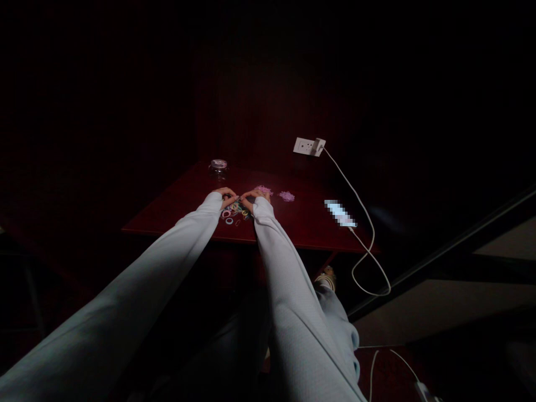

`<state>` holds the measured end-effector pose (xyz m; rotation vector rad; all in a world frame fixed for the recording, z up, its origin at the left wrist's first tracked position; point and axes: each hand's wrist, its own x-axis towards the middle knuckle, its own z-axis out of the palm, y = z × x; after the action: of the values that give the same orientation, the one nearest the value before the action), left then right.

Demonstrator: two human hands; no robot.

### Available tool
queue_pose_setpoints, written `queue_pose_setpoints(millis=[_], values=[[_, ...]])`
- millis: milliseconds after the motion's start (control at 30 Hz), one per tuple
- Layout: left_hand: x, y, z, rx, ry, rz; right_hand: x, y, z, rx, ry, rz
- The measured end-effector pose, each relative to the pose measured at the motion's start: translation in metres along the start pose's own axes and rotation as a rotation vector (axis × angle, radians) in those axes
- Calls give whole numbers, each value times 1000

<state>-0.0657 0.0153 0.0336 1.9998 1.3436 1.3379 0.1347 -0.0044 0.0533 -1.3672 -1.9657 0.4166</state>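
My left hand (226,195) and my right hand (254,197) meet fingertip to fingertip above the dark red table (167,215). Both have their fingers pinched together; whatever sits between them is too small to make out. Right beneath lies a pile of coloured hair ties (235,209) in white, yellow and green tones. A pale blue ring-shaped hair tie (229,221) rests at the pile's near edge. Pink small bands (263,190) form a heap just behind my right hand, partly covered by it. Another heap of pinkish-purple bands (287,196) lies farther right.
A clear lidded jar (218,167) stands at the table's back left. On the right lies a phone (340,213), its white cable (368,215) looping past the table edge up to a wall socket (305,146). A shoe (326,277) shows below the table. The surroundings are very dark.
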Motion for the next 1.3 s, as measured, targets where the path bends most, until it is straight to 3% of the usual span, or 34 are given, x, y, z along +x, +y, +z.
queue_pose_setpoints(millis=[467,867,1300], values=[[2,-9,1,6,-6,-28,4,7,3,5,18,4],[6,-18,-1,50,-38,56,9,14,8,106,57,26],[7,-24,3,35,32,79,7,13,7,144,53,13]])
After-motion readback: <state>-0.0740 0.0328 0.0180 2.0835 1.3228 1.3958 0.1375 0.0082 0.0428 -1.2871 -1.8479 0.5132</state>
